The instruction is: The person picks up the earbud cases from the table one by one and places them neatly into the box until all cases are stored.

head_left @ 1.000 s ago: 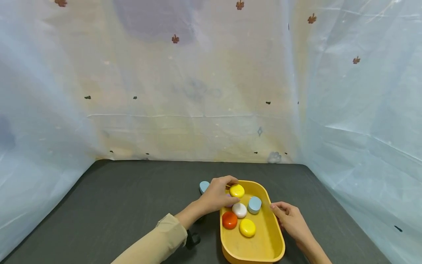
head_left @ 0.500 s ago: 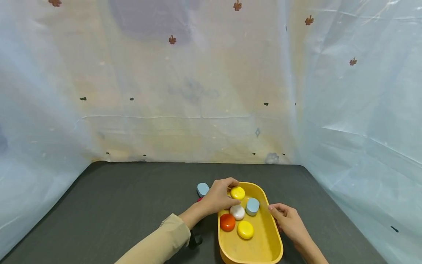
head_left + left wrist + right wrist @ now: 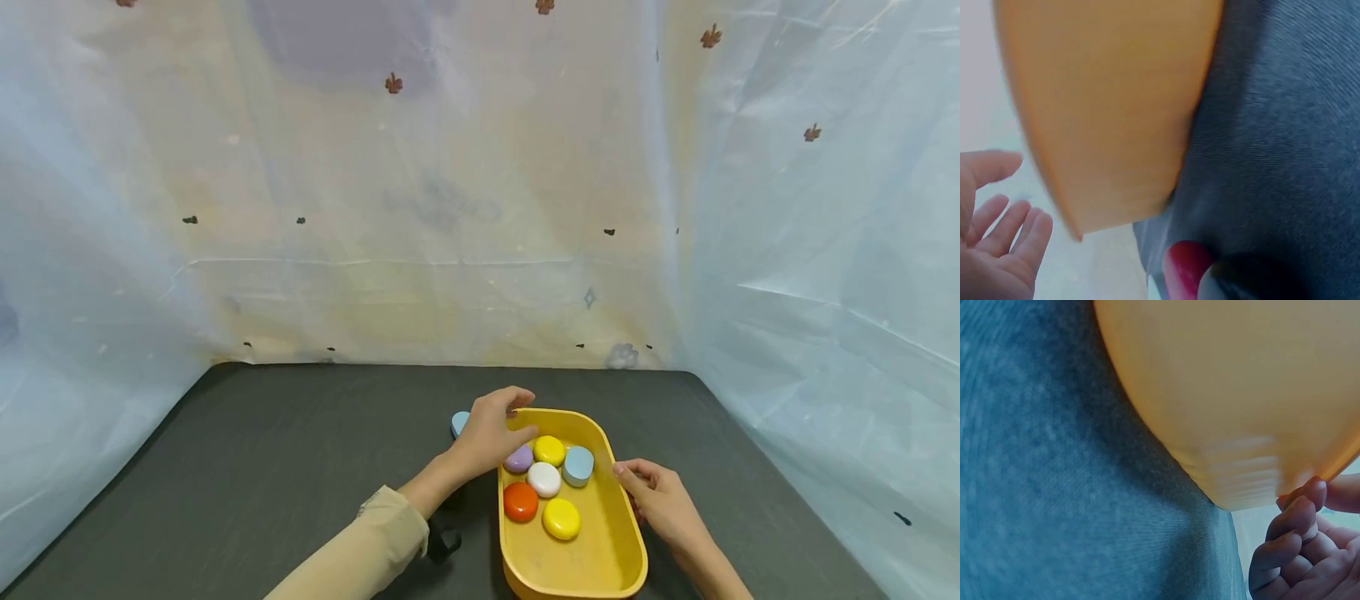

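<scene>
A yellow oval tub holds several smooth rounded pieces: a far yellow one, a near yellow one, a light blue one, a white one, an orange-red one and a purple one. Over the tub's far left rim is my left hand, thumb and fingers spread apart with nothing between them; the left wrist view shows its fingers beside the tub wall. My right hand pinches the tub's right rim between thumb and fingers.
Outside the tub, a light blue piece lies beyond my left wrist. The left wrist view shows a dark red piece and a black piece near the tub. A pale patterned sheet encloses the dark table.
My left hand has let go of the far yellow piece, which now rests lower in the tub beside the purple one. The hand has drawn slightly up and left. My right hand keeps its hold.
</scene>
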Demonstrator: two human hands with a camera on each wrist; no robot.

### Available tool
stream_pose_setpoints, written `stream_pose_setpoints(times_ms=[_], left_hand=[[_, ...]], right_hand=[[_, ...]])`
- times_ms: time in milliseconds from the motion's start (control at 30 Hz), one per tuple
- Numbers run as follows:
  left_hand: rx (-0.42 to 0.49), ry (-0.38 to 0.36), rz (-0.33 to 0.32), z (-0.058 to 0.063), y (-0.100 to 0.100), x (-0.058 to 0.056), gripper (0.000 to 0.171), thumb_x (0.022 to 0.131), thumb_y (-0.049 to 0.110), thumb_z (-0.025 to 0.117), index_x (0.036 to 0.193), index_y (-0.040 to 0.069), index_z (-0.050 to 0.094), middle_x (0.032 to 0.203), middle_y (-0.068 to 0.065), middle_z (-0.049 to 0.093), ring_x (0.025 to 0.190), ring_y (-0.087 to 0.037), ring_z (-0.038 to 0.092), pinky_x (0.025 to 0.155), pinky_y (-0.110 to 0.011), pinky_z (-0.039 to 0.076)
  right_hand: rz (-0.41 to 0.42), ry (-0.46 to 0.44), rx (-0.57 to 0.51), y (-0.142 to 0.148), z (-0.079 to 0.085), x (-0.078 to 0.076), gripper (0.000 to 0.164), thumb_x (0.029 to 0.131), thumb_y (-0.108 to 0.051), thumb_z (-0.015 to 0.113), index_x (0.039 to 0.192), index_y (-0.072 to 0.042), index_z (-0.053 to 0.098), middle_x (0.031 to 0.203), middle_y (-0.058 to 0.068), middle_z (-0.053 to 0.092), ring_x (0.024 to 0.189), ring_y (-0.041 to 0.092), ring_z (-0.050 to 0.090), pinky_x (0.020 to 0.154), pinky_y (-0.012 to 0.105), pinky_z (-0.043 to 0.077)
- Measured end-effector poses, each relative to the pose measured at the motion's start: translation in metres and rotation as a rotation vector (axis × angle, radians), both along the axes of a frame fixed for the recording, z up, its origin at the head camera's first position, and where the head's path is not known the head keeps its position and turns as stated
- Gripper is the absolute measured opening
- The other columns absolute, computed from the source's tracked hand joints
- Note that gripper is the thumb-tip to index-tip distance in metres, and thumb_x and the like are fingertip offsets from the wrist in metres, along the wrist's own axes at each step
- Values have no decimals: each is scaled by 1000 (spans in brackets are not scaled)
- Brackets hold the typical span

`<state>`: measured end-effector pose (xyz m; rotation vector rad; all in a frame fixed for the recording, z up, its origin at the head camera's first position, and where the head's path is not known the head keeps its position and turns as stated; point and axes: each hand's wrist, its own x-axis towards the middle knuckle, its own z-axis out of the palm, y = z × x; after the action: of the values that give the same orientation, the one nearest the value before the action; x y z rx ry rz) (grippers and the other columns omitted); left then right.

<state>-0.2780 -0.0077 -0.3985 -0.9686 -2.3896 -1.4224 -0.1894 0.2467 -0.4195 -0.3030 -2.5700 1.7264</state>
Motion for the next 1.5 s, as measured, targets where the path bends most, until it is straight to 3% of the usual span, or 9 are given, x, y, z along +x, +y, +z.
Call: stream_pose_setpoints(times_ms=[167, 500, 733, 1033, 1500], left_hand=[[83, 46, 56, 7, -13, -1, 36, 89, 7, 73, 123, 4, 62, 121, -12, 62, 111, -26, 60, 92, -36, 52], [70, 13, 112, 4, -38, -2, 35, 91, 12, 72, 123, 6, 62, 122, -10, 62, 111, -26, 59, 93, -40, 51], [66, -56, 154, 7, -66, 16, 36, 91, 16, 73, 124, 9, 62, 122, -6, 62, 112, -25, 59, 94, -42, 50], [71, -128, 220, -6, -100, 34, 38, 85, 21, 79, 119, 13, 64, 117, 0, 64, 111, -27, 61, 94, -42, 50], [69, -270, 156, -23, -123, 46, 47, 80, 28, 84, 120, 12, 64, 119, -6, 63, 113, -35, 60, 96, -44, 49]], right_hand=[[8, -1, 2, -1, 3, -1, 28, 100, -24, 59, 111, 1, 67, 65, 7, 53, 57, 19, 50, 50, 27, 45], [2, -14, 11, 0, 2, -1, 28, 100, -23, 59, 111, 1, 67, 64, 6, 52, 56, 18, 49, 49, 26, 43], [2, -18, 31, -1, 1, -2, 29, 101, -25, 58, 112, 0, 67, 65, 6, 53, 57, 19, 50, 50, 26, 44], [8, -21, 34, 0, 2, 0, 30, 101, -24, 58, 114, 2, 66, 65, 6, 53, 58, 19, 50, 51, 27, 45], [6, -21, 37, 0, 2, 0, 30, 101, -25, 59, 113, 1, 66, 64, 6, 52, 57, 19, 49, 50, 27, 44]])
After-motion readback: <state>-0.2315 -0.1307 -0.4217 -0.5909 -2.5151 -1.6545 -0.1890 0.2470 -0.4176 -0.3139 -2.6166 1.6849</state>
